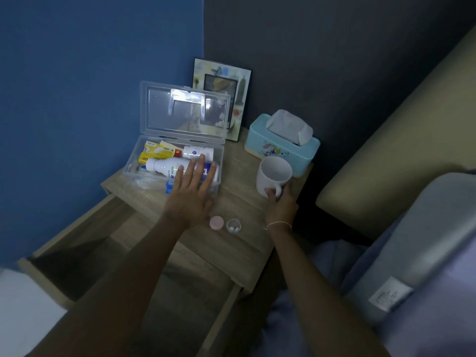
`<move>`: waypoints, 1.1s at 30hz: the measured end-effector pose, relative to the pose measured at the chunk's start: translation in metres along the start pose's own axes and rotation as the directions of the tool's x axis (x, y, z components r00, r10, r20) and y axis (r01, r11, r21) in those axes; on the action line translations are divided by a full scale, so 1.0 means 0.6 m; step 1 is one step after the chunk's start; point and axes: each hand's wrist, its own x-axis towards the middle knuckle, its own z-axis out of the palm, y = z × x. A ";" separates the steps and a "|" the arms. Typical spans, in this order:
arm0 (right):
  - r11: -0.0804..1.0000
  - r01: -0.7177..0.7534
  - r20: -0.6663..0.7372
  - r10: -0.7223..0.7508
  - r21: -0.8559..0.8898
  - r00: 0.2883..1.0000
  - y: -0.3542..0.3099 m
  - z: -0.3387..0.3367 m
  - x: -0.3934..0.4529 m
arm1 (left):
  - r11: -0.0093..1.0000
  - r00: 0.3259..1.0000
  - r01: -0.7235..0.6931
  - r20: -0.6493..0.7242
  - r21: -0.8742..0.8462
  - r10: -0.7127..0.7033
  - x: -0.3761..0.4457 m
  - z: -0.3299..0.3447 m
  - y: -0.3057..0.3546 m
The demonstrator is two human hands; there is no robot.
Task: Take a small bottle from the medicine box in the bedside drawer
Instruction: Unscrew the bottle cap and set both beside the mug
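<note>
A clear plastic medicine box stands on the bedside table with its lid raised. Inside lie a large white bottle, a smaller white bottle and yellow packets. My left hand hovers flat over the box's front right, fingers spread, holding nothing. My right hand grips the handle of a white mug. In front of the box stand a small open bottle with white pills and its pink cap.
The drawer below the tabletop is pulled out and looks dark inside. A picture frame and a light blue tissue box stand at the back. A bed with a pillow lies to the right.
</note>
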 end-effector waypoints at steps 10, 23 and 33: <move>0.991 0.131 0.218 -0.128 -0.003 0.967 0.012 -0.011 -0.085 | 0.999 1.000 0.012 0.020 -0.030 -0.012 -0.066 0.004 -0.026; 0.976 0.216 0.240 -0.202 -0.033 0.949 0.011 -0.029 -0.113 | 0.994 0.998 0.040 0.058 -0.104 -0.034 -0.073 -0.005 -0.025; 0.985 0.170 0.287 -0.152 -0.039 0.946 0.011 -0.029 -0.124 | 0.990 0.996 0.057 0.077 -0.127 -0.048 -0.075 -0.007 -0.021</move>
